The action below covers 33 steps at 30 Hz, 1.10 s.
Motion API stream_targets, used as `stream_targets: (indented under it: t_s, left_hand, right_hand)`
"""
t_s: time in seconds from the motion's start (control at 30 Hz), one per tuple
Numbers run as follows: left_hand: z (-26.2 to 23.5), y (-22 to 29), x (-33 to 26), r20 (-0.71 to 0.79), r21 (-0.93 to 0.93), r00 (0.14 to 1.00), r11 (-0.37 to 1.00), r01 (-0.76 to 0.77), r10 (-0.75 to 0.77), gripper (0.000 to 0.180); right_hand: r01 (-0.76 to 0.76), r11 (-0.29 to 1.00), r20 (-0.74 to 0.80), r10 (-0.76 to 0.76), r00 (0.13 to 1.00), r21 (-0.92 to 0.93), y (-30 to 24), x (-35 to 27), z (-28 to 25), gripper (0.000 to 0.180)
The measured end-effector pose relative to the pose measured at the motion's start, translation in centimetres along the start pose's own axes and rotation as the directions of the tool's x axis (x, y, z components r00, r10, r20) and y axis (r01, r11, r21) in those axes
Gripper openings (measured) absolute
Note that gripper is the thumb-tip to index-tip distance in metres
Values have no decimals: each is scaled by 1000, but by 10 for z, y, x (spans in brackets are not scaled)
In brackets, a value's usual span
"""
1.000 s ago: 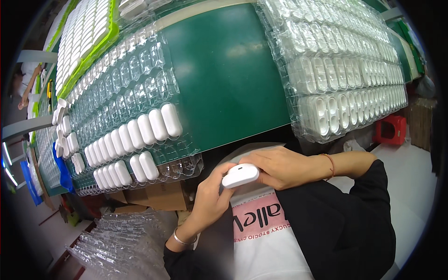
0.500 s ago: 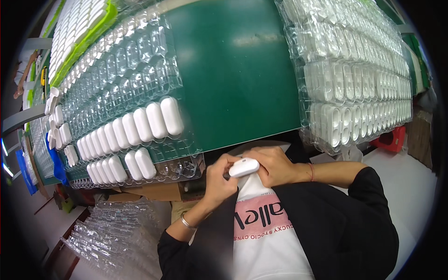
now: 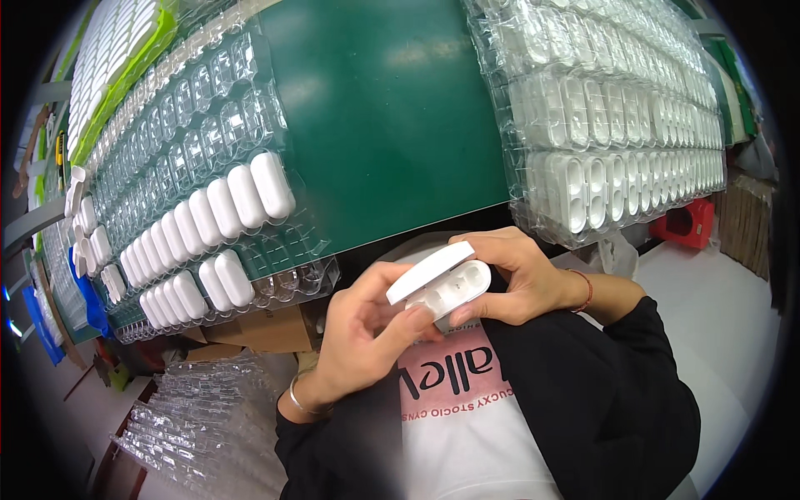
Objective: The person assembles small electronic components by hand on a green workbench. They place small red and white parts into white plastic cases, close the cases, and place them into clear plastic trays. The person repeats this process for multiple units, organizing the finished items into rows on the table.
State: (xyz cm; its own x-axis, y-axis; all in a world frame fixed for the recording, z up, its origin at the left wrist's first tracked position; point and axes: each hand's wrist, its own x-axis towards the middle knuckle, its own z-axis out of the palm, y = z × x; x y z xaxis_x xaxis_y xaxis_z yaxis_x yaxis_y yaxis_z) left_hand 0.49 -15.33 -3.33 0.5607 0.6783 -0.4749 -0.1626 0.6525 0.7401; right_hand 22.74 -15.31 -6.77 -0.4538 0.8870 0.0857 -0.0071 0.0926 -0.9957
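Observation:
Between my two hands is a white earbud charging case (image 3: 454,287), its lid tipped up so that the moulded hollows inside show. My left hand (image 3: 367,321) grips its left end, thumb on the front rim and fingers behind. At the other end my right hand (image 3: 517,279) pinches the case between thumb and fingers. The case is held in front of my chest, just off the table edge. To the left, a clear plastic tray (image 3: 287,279) carries two rows of closed white cases (image 3: 222,208); several of its pockets hold no case.
On the right of the green table (image 3: 392,125) stand clear trays of open white case parts (image 3: 596,196). A bright green tray (image 3: 125,87) with white pieces lies far left. Loose white parts (image 3: 100,246) sit by a blue strip. Stacked clear trays (image 3: 196,421) and a red object (image 3: 683,223) are lower down.
The case was closed and is now open, turned so its inside shows. Both hands have shifted their grip along its ends. The view has moved slightly.

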Motion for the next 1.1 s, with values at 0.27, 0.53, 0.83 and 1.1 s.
stream_targets:
  t_s: [0.27, 0.53, 0.83, 1.1]
  left_hand:
    - [-8, -2, 5, 6, 395, 784, 719, -572, 621, 53]
    - [0, 18, 9, -162, 206, 967, 965, -160, 195, 33]
    - [6, 20, 13, 60, 590, 790, 617, -521, 610, 51]
    - [-7, 60, 15, 359, 715, 805, 415, -562, 473, 39]
  right_hand:
    - [-74, 997, -166, 76, 983, 23, -2, -2, 4, 26]
    - [19, 997, -49, -23, 999, -78, -8, 0, -3, 26]
    - [-123, 991, -124, 117, 985, -43, -29, 5, -2, 24]
    - [-213, 964, 202, 243, 949, -159, -59, 14, -18, 56]
